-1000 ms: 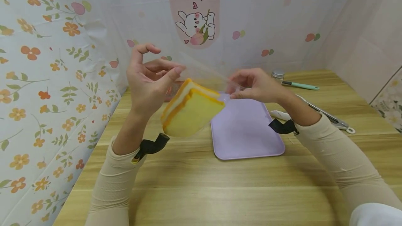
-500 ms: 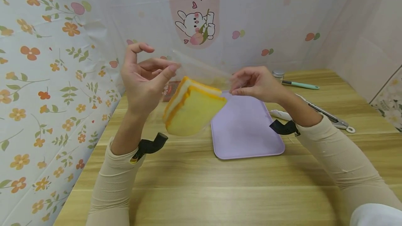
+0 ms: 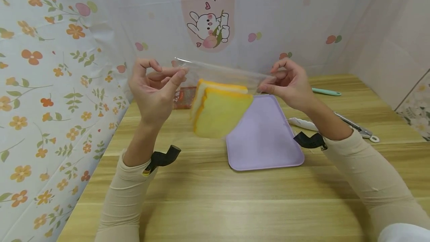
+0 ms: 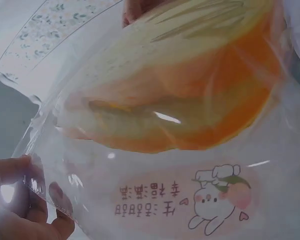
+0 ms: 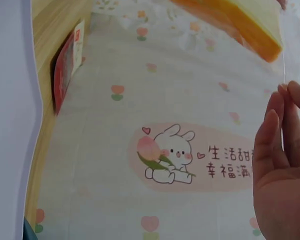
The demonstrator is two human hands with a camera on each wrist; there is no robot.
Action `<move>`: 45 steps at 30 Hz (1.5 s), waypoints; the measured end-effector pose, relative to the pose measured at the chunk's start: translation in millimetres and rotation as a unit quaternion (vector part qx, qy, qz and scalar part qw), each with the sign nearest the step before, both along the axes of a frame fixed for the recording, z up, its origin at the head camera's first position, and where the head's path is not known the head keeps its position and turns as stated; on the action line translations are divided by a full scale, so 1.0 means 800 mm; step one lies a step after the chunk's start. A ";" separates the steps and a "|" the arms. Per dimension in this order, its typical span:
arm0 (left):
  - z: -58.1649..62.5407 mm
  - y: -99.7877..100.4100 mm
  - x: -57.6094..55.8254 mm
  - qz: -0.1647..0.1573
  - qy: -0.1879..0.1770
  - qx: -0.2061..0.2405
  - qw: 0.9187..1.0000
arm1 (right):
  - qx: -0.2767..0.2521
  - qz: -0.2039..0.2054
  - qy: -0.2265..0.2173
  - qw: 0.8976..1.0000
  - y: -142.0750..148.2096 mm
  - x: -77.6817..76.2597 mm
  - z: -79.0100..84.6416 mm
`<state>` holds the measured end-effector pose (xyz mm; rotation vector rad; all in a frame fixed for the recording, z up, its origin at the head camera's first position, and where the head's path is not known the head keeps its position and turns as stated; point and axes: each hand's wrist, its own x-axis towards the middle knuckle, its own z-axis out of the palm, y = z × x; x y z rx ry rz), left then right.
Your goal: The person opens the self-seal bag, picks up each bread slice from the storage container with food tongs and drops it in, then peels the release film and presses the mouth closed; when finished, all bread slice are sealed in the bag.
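Slices of yellow bread with orange crust [image 3: 223,113] hang in the air inside a clear plastic bag [image 3: 223,71], above the table. My left hand [image 3: 152,90] pinches the bag's upper left corner between thumb and fingers. At the upper right corner, my right hand [image 3: 289,85] pinches the same bag, and its top edge stretches fairly straight between both hands. In the left wrist view the bread [image 4: 190,95] shows through the shiny film. The right wrist view has the right hand's [image 5: 285,165] fingertips together on the film, with the bread [image 5: 255,25] beyond them.
A lilac tray [image 3: 265,148] lies on the wooden table behind and right of the bread. At the back stands a red packet [image 3: 184,98]. To the right lie a tool with a mint-green handle [image 3: 326,91], metal tongs [image 3: 356,125] and a white object [image 3: 302,123].
My right hand has moved right and slightly up, drawing the bag's top edge wider. The bread has swung right and sits more level. My left hand has shifted slightly left.
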<state>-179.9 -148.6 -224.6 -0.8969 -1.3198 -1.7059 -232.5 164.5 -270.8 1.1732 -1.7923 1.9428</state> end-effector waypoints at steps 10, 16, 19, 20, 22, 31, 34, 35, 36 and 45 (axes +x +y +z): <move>-0.010 -0.004 -0.011 0.005 0.060 -0.020 0.998 | -0.151 -0.013 0.121 0.981 -0.021 0.006 0.000; -0.019 -0.008 -0.013 0.021 0.045 -0.047 0.998 | -0.125 -0.057 0.154 0.978 -0.029 0.006 -0.002; -0.024 -0.012 -0.014 0.025 0.039 -0.066 0.997 | -0.103 -0.071 0.152 0.980 -0.030 0.005 -0.003; -0.026 -0.013 -0.014 0.024 0.038 -0.072 0.996 | -0.097 -0.073 0.149 0.981 -0.030 0.004 -0.004; -0.028 -0.015 -0.014 0.022 0.038 -0.077 0.996 | -0.087 -0.073 0.140 0.984 -0.030 0.004 -0.005; -0.046 -0.038 -0.011 0.010 -0.020 -0.181 0.983 | -0.050 -0.106 0.108 0.987 -0.034 0.002 -0.010; -0.051 -0.047 -0.010 0.003 -0.040 -0.225 0.973 | -0.008 -0.132 0.112 0.985 -0.036 0.004 -0.011; -0.052 -0.050 -0.009 0.004 -0.042 -0.237 0.971 | 0.005 -0.135 0.112 0.984 -0.036 0.004 -0.011; -0.052 -0.052 -0.009 0.006 -0.043 -0.246 0.968 | 0.018 -0.138 0.114 0.984 -0.037 0.004 -0.011; -0.059 -0.066 -0.008 -0.005 -0.068 -0.234 0.970 | 0.039 -0.106 0.086 0.990 -0.050 0.002 -0.014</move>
